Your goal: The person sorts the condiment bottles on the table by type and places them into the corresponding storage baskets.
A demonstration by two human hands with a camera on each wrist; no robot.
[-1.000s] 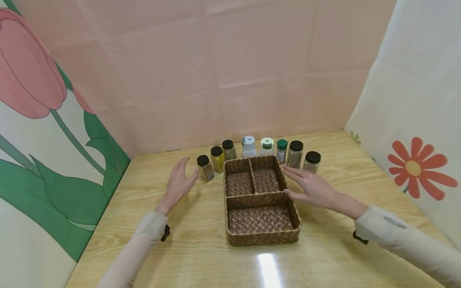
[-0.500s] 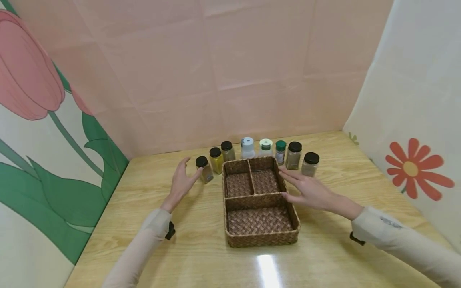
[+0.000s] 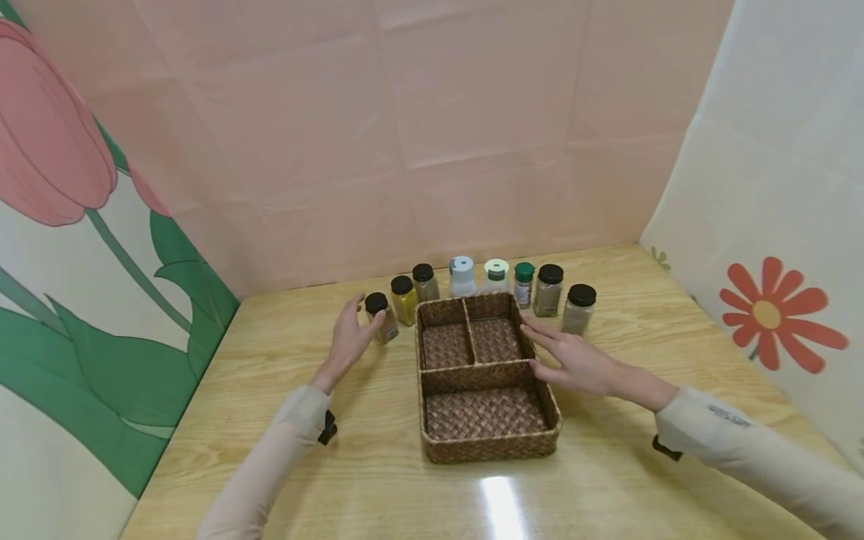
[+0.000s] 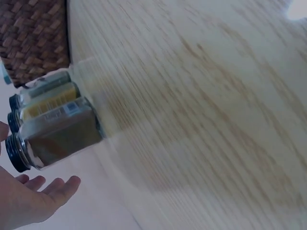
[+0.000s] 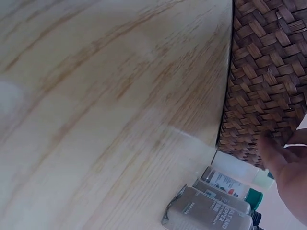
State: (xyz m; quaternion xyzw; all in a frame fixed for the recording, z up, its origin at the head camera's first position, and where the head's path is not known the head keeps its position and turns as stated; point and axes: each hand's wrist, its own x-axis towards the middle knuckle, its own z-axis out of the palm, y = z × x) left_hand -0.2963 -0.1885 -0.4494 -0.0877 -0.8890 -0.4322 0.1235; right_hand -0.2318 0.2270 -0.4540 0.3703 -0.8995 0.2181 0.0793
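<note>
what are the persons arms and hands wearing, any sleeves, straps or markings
Both hands are bare, with no gloves or rings visible: left hand, right hand. Each arm wears a long, close-fitting pale beige sleeve: left sleeve, right sleeve. A small dark marking shows on the right sleeve near the cuff. A black strap or device sits at each wrist: left, right.

Left hand (image 3: 351, 335) is extending forward, fingers straight and slightly spread, palm facing inward. Right hand (image 3: 574, 355) is lying flat, fingers extended, forearm angling in from the right
</note>
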